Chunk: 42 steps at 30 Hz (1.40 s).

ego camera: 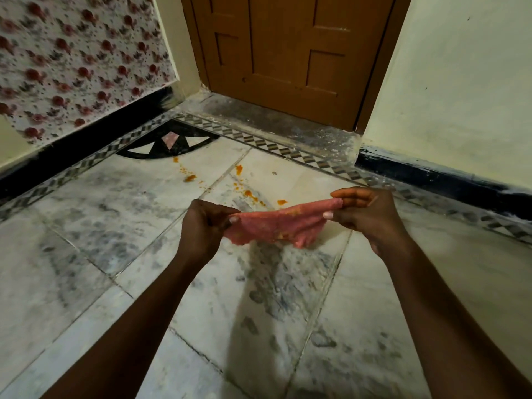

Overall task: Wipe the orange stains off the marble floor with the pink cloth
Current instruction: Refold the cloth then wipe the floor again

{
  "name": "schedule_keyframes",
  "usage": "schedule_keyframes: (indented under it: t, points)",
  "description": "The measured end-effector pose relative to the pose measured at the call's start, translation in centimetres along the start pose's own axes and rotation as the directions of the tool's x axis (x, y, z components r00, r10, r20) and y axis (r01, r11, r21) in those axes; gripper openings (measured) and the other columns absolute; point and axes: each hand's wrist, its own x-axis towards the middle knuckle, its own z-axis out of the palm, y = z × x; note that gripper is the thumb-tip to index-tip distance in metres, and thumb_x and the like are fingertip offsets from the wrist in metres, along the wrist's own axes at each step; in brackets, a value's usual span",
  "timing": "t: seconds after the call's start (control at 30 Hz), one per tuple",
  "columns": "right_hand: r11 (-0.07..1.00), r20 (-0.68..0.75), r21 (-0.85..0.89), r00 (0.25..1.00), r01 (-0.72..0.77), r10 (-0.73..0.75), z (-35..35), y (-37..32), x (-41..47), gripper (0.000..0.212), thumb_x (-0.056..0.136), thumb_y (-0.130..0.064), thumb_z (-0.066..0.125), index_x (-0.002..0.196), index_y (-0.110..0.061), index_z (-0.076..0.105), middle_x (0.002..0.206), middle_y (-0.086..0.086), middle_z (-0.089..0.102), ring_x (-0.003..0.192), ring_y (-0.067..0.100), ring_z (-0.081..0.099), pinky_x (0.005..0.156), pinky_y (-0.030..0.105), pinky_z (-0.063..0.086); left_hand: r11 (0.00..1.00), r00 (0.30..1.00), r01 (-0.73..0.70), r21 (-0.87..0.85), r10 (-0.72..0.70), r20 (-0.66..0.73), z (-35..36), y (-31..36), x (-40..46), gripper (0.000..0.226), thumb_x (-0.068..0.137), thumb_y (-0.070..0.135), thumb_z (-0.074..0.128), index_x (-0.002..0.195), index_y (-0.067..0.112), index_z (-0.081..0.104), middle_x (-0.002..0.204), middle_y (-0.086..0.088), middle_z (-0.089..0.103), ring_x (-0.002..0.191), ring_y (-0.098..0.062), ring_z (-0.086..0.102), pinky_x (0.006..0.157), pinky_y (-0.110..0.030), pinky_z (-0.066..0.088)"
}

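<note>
Both hands pinch pink cloth: left grip, right grip; cloth stretched, yellow-smudged, above floor.

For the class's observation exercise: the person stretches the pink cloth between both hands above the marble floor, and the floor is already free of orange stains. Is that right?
Not quite. The head view shows orange stains still on the marble floor. The rest holds: the left hand and right hand stretch the pink cloth above it.

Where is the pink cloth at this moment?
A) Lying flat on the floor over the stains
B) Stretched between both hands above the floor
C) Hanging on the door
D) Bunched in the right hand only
B: the left hand and right hand each pinch an end of the pink cloth, clear of the orange stains.
</note>
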Motion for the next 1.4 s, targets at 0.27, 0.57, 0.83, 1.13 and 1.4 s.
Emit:
schedule_keyframes:
  t: [0.27, 0.57, 0.83, 1.13, 1.4]
  points:
    - [0.994, -0.018, -0.092, 0.998, 0.052, -0.054, -0.3, 0.7, 0.4, 0.03, 0.079, 0.007, 0.085, 0.09, -0.02, 0.083, 0.083, 0.007, 0.081, 0.073, 0.02, 0.071, 0.062, 0.026, 0.055, 0.997, 0.999, 0.045, -0.056, -0.043, 0.026, -0.4, 1.4, -0.3, 0.008, 0.088, 0.009, 0.082, 0.081, 0.014, 0.081, 0.112, 0.004, 0.072, 0.101, -0.012, 0.071, 0.076, -0.031, 0.055]
    - [0.931, 0.238, -0.27, 0.954, 0.245, -0.183, -1.4, -0.7, 1.9, 0.008, 0.097, 0.001, 0.069, 0.096, 0.001, 0.076, 0.091, 0.018, 0.073, 0.08, 0.022, 0.07, 0.075, 0.027, 0.059, 0.974, 0.72, 0.186, -0.13, -0.045, 0.693, -1.7, 7.6, -1.2, 0.105, 0.082, -0.029, 0.062, 0.152, 0.046, 0.038, 0.134, -0.007, 0.069, 0.063, -0.008, 0.06, 0.061, -0.033, 0.048]
    - [0.824, 0.148, 0.512, 0.97, -0.242, 0.194, 0.8, 0.1, 1.0, 0.046, 0.101, -0.048, 0.058, 0.106, -0.005, 0.074, 0.08, 0.003, 0.077, 0.075, 0.022, 0.075, 0.058, 0.029, 0.062, 0.62, 0.496, 0.619, -0.482, 0.167, 0.852, 1.7, 9.9, -1.7, 0.09, 0.063, -0.024, 0.044, 0.142, 0.014, 0.063, 0.129, -0.017, 0.07, 0.096, -0.023, 0.066, 0.076, -0.028, 0.054]
    - [0.365, 0.306, 0.793, 0.837, -0.488, 0.453, 3.2, 9.6, -5.2, 0.103, 0.068, -0.082, 0.071, 0.142, -0.01, 0.066, 0.14, 0.018, 0.069, 0.13, 0.041, 0.065, 0.093, 0.057, 0.06, 0.717, 0.784, 0.58, -0.387, -0.362, 0.503, 6.1, 5.0, -3.5, 0.026, 0.089, 0.008, 0.075, 0.114, 0.008, 0.08, 0.115, -0.017, 0.079, 0.114, -0.036, 0.073, 0.102, -0.048, 0.058]
    - [0.42, 0.221, 0.816, 0.885, -0.398, 0.41, 4.2, 8.5, -5.5, 0.069, 0.077, -0.053, 0.077, 0.14, -0.029, 0.067, 0.131, 0.015, 0.074, 0.123, 0.038, 0.068, 0.113, 0.06, 0.046, 0.76, 0.872, 0.478, -0.44, -0.351, 0.341, 6.4, 5.2, -4.0, 0.017, 0.085, -0.001, 0.078, 0.098, 0.009, 0.084, 0.089, -0.013, 0.081, 0.079, -0.016, 0.073, 0.068, -0.025, 0.059]
